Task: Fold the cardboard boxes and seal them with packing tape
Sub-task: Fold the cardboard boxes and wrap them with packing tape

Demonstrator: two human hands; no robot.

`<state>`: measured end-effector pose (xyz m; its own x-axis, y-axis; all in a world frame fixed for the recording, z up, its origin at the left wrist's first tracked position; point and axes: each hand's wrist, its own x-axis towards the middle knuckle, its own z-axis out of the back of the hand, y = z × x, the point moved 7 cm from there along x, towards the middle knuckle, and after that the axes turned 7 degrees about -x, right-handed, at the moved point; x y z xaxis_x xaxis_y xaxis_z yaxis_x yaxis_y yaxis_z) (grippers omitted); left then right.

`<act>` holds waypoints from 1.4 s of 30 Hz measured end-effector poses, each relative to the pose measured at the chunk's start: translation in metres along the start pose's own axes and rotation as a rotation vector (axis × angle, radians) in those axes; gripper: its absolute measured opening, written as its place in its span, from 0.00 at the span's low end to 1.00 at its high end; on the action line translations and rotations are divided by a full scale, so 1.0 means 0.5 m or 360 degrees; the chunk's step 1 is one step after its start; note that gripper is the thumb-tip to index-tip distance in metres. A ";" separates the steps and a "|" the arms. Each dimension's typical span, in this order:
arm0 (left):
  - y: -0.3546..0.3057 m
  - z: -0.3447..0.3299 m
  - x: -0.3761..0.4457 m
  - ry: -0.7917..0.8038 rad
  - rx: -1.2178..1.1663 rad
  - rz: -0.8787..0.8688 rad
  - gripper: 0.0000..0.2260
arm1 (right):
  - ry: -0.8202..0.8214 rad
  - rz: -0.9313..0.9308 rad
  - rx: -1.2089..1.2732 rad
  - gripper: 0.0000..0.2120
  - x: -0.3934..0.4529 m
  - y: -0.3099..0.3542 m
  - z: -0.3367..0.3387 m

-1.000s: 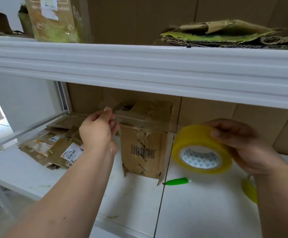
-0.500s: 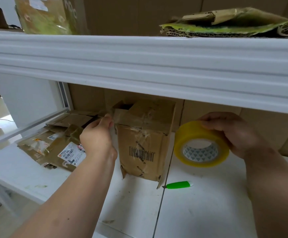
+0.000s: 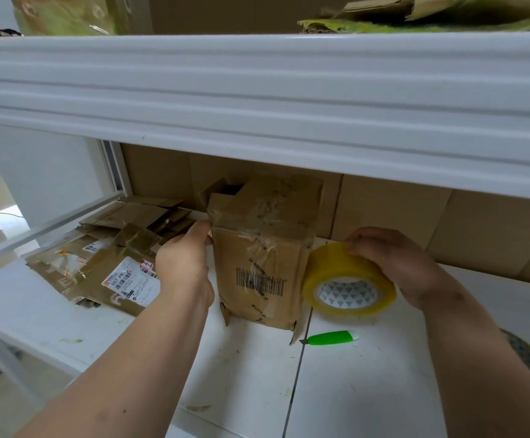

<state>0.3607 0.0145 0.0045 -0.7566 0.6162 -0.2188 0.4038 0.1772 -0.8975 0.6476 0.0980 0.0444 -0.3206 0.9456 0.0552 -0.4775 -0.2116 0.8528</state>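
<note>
Two hands now meet the cardboard box (image 3: 263, 251) at frame centre: the left hand (image 3: 185, 263), fingers pinching the tape end, has pressed it onto the box's left edge; the right hand (image 3: 396, 267), gripping the yellow tape roll (image 3: 349, 279), has closed in, so sealing is under way.

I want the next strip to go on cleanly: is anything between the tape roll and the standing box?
Nothing visible. The right hand holds the tape roll right beside the cardboard box, at its right edge. The left hand is at the box's left side, and the green cutter lies in front, out of the path.
</note>
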 end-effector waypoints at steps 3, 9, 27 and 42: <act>0.005 -0.005 -0.001 0.0089 0.0013 0.0109 0.15 | -0.0030 -0.0007 -0.0048 0.06 0.004 -0.001 0.001; -0.011 -0.026 0.016 0.0384 0.0101 -0.0092 0.10 | -0.0023 -0.0008 -0.0111 0.06 0.006 0.002 -0.004; -0.041 -0.037 -0.010 0.0648 0.0739 -0.0593 0.12 | -0.0055 0.0100 -0.0823 0.17 -0.008 0.046 -0.049; -0.033 -0.042 -0.015 0.0582 0.0911 -0.1007 0.19 | -0.0131 -0.0050 -0.1064 0.28 -0.018 0.055 -0.048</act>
<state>0.3707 0.0232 0.0290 -0.5011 0.7549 0.4231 -0.4177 0.2172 -0.8822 0.6176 0.0778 0.0548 -0.2474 0.9640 0.0978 -0.8977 -0.2661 0.3512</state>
